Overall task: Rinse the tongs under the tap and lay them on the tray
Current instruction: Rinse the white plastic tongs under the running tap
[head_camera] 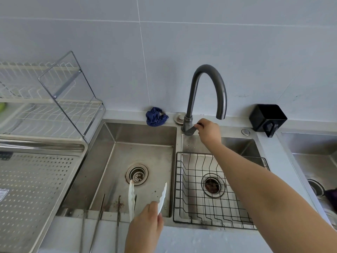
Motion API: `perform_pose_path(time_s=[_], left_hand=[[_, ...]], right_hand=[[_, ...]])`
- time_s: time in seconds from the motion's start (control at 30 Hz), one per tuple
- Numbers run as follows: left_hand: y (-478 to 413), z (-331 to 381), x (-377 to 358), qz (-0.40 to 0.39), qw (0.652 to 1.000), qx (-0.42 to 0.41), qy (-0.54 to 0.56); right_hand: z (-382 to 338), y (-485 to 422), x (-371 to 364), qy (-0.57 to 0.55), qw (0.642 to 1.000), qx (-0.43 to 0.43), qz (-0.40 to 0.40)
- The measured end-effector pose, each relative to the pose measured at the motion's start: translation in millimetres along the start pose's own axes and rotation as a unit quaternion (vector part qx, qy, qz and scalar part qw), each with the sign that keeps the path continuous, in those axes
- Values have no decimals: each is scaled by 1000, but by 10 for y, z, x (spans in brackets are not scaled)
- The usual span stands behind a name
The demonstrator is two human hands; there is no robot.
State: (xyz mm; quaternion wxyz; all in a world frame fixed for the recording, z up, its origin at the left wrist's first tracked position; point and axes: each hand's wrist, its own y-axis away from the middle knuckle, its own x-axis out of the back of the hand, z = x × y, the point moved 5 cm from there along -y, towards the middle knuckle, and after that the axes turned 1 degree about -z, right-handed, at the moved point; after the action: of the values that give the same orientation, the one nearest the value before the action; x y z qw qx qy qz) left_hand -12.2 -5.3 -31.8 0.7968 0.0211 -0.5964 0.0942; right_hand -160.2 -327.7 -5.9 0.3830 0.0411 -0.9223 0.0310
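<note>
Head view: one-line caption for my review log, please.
Left hand holds white tongs over the sink while right hand grips the tap lever.

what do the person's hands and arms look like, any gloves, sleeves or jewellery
Both hands are bare: no gloves on the left hand or the right hand. The right forearm is uncovered up to the frame edge, no sleeve showing. No watch, bracelet or ring is visible on either.
</note>
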Motion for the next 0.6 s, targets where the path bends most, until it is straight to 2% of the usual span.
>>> perform_pose_path(time_s=[0.37, 0.43, 0.53, 0.6], left_hand=[[0, -118, 75, 6, 1000, 6, 6], [-1, -109, 82, 8, 1000, 0, 4], [-24, -92, 100, 11, 1000, -5, 9], [-49, -77, 123, 15, 1000, -6, 9]], right_hand=[[66, 138, -57, -47, 999, -11, -9], [135, 223, -94, -123, 990, -59, -24], [373, 482, -164, -155, 976, -154, -21], [591, 727, -284, -252, 938, -235, -41]])
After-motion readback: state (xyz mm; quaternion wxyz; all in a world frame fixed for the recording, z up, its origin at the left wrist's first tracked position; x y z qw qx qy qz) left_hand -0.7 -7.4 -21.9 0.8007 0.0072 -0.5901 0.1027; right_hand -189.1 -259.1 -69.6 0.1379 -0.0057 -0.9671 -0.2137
